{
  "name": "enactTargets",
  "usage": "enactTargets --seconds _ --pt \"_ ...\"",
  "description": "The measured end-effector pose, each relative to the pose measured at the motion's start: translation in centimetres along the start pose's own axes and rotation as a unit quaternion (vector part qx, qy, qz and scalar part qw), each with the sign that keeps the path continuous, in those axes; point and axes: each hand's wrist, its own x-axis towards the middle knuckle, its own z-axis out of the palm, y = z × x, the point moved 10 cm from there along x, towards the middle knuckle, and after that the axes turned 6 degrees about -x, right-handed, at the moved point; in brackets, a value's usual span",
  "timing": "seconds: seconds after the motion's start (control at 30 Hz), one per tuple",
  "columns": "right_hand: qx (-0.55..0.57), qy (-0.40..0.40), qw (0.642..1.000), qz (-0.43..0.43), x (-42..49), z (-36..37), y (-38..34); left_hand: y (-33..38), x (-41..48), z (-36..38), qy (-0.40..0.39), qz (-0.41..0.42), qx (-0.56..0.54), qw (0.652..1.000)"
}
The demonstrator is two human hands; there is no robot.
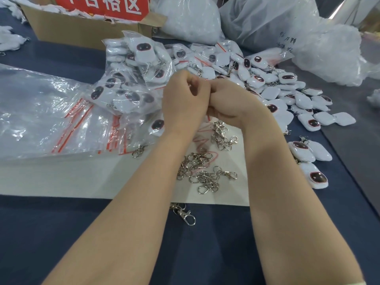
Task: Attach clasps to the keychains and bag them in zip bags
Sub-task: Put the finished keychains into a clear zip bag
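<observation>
white keychains (pixel 141 52) inside zip bags (pixel 115 58); left hand (pixel 183 99), right hand (pixel 230 99), fingers (pixel 191 79) curled together, grasp unclear

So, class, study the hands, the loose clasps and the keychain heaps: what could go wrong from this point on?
1. The loose clasps lie tangled on the white sheet, so lifting one may drag others off it.
2. A single clasp lies alone on the dark table, off the sheet; it could be swept away unnoticed.
3. Bagged keychains and unbagged keychains are heaped touching, so unfinished ones might get mixed in.
</observation>
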Motion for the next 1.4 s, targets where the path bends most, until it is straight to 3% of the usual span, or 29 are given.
enactTargets --seconds 0.07,0.2,0.27,0.33,0.4,0.43,0.6,0.9,1.0,1.2,1.3,1.4 --pt "0.021 -0.020 1.000 -0.008 0.0 0.7 0.1 0.7 -0.1 0.0 0.004 0.023 -0.003 1.000" --pt "-0.065 0.017 0.997 -0.029 0.2 -0.2 -0.5 1.0 0.0 -0.1 0.009 0.035 -0.004 0.999" --pt "-0.047 0.089 0.995 -0.004 0.2 -2.5 -0.1 0.4 0.2 0.2 -0.005 0.028 0.017 0.999" --pt "-0.025 0.213 0.976 0.027 -0.2 -5.9 0.9 -0.8 0.1 1.2 -0.044 0.007 0.074 0.996" --pt "-0.138 0.319 0.936 0.054 -1.0 -8.8 1.7 -1.4 -0.4 2.5 -0.091 0.027 0.178 0.980" --pt "-0.209 0.335 0.916 0.067 -1.2 -9.3 2.1 -1.5 -0.8 3.2 -0.111 0.048 0.222 0.967" --pt "-0.379 0.241 0.888 0.100 0.2 -6.1 5.0 -1.3 -1.3 4.0 -0.130 0.099 0.275 0.947" --pt "-0.417 0.252 0.866 0.110 0.5 -5.8 5.7 -1.3 -1.4 4.0 -0.132 0.102 0.266 0.949" --pt "-0.380 0.311 0.866 0.092 0.0 -6.6 5.2 -1.3 -1.4 4.0 -0.132 0.104 0.268 0.949" --pt "-0.124 0.449 0.885 -0.009 -2.3 -9.0 3.7 -1.5 -1.4 4.0 -0.133 0.108 0.275 0.946" --pt "-0.096 0.450 0.884 -0.079 -2.6 -8.2 2.1 -1.4 -1.4 4.0 -0.131 0.105 0.272 0.948" --pt "0.018 0.423 0.904 -0.058 -1.7 -7.7 3.1 -1.4 -1.4 4.0 -0.133 0.101 0.273 0.947"
